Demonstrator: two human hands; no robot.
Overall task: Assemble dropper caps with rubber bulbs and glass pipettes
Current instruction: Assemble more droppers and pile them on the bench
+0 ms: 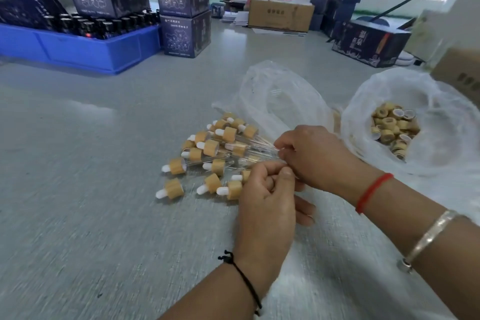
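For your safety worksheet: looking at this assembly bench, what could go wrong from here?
1. The hands work directly over the pile of finished droppers; a knock could snap their thin glass pipettes.
2. The right hand and left hand meet closely around a small part; forcing it might break glass against the fingers.

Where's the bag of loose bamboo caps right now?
In the head view, the bag of loose caps sits open on the table at the right, just beyond the right hand and right of the finished droppers.
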